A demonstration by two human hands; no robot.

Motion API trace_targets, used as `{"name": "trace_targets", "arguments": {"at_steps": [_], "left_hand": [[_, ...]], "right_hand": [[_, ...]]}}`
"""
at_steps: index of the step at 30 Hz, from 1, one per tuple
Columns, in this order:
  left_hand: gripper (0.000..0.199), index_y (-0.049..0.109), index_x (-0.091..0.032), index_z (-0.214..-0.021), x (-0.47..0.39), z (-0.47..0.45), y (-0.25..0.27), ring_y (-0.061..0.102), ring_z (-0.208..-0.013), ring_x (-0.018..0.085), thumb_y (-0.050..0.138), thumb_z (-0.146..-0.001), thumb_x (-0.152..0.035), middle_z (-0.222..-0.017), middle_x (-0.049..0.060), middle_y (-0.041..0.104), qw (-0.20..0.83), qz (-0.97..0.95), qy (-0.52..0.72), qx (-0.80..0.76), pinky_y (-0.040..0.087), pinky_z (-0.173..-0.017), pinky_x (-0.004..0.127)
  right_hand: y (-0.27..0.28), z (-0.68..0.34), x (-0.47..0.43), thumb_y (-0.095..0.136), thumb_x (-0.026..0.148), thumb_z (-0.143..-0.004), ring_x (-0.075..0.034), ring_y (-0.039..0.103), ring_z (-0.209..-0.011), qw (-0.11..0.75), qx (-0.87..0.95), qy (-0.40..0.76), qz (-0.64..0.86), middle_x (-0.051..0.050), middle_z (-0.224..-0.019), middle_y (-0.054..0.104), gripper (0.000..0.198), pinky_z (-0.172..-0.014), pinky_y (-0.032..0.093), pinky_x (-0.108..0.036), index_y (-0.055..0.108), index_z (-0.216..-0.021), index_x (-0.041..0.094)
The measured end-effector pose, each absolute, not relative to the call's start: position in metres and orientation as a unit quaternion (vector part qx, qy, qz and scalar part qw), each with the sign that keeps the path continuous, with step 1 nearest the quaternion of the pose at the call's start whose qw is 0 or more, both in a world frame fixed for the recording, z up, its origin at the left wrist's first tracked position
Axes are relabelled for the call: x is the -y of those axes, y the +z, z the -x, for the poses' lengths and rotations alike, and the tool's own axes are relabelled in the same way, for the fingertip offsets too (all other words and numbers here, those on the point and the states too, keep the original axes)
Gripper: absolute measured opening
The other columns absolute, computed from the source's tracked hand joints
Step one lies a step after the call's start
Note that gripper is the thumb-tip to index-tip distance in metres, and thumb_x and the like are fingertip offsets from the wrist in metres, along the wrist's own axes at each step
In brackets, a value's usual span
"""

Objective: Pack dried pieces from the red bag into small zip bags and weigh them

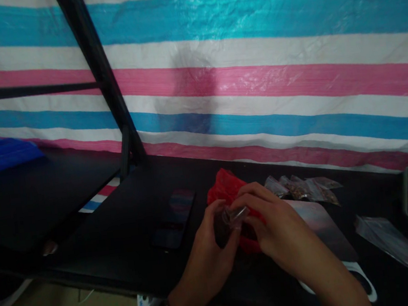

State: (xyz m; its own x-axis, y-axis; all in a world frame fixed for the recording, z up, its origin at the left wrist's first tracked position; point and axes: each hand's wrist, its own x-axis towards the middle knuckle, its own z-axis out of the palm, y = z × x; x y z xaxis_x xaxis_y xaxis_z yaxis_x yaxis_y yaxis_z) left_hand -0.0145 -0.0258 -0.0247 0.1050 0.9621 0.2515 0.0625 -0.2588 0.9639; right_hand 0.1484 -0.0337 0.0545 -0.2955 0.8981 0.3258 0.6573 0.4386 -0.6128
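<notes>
Beyond both hands, striped plastic sheeting (292,84) in blue, white and pink, with a dark frame post (100,66) slanting up ahead and to the left of the left hand; beneath the hands, a black desk (128,201) in dim light. Between the 2 hands, a small clear bag (237,214). Held on its left by the left hand (207,253), with thumb and forefinger curved round a dark gap; pinched on its right by the right hand (269,212), with fingers bent inward. Contents too blurred to tell. Just behind and below the fingers, a crumpled red plastic bag (222,185), partly covered by the hands. Beyond the right hand, a cluster of small filled bags (296,187); farther to its right, some flat clear bags (390,240). Left of the left hand, 1 phone (175,220) lying flat.

Probably at the step of working the small clear bag by fingertip; whether parting or sealing it, impossible to tell. Calling, by judgement, for a steady left-hand pinch and fine right-hand fingerwork, with slippery film and spilling as likely risks
</notes>
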Motion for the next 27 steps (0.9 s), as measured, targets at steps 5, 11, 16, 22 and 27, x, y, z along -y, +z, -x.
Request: {"name": "trace_targets", "arguments": {"at_steps": [5, 11, 16, 22, 27], "left_hand": [[0.039, 0.065, -0.029, -0.135, 0.023, 0.014, -0.026, 0.07, -0.13, 0.024, 0.071, -0.096, -0.031, -0.139, 0.007, 0.073, 0.418, -0.616, 0.499, -0.443, 0.056, -0.108, 0.037], [0.03, 0.065, -0.023, -0.124, 0.029, 0.014, -0.016, 0.075, -0.106, 0.025, 0.066, -0.097, -0.035, -0.115, 0.009, 0.077, 0.364, -0.539, 0.575, -0.497, 0.059, -0.096, 0.04], [0.051, 0.056, -0.022, -0.131, 0.041, 0.002, -0.015, 0.075, -0.099, 0.03, 0.074, -0.089, -0.045, -0.112, 0.009, 0.073, 0.372, -0.459, 0.556, -0.584, 0.06, -0.088, 0.045], [0.055, 0.061, -0.022, -0.127, 0.024, 0.005, -0.017, 0.075, -0.103, 0.032, 0.082, -0.077, -0.034, -0.114, 0.01, 0.074, 0.363, -0.484, 0.53, -0.595, 0.058, -0.092, 0.047], [0.033, 0.067, -0.021, -0.097, 0.003, 0.01, -0.01, 0.072, -0.084, 0.024, 0.077, -0.066, -0.024, -0.09, 0.004, 0.074, 0.411, -0.417, 0.599, -0.546, 0.057, -0.077, 0.035]], "right_hand": [[0.054, -0.145, 0.036, 0.049, -0.005, -0.094, -0.021, 0.066, -0.116, 0.328, 0.795, 0.158, 0.485, -0.005, -0.125, 0.069, 0.043, -0.1, 0.052, -0.037, 0.074, -0.105, 0.027], [0.057, -0.165, 0.035, 0.058, -0.003, -0.09, -0.022, 0.068, -0.115, 0.384, 0.74, 0.144, 0.532, -0.005, -0.122, 0.069, 0.04, -0.103, 0.051, -0.036, 0.076, -0.11, 0.027], [0.043, -0.169, 0.036, 0.056, -0.009, -0.082, -0.022, 0.07, -0.105, 0.245, 0.737, 0.252, 0.577, -0.005, -0.113, 0.072, 0.044, -0.096, 0.051, -0.034, 0.079, -0.098, 0.025], [0.032, -0.156, 0.03, 0.062, -0.005, -0.08, -0.025, 0.068, -0.111, 0.201, 0.733, 0.211, 0.615, -0.006, -0.116, 0.071, 0.043, -0.1, 0.049, -0.037, 0.08, -0.107, 0.025], [0.027, -0.153, 0.016, 0.067, 0.006, -0.089, -0.031, 0.064, -0.127, 0.187, 0.719, 0.15, 0.653, -0.011, -0.132, 0.072, 0.041, -0.11, 0.045, -0.043, 0.074, -0.126, 0.021]]}}
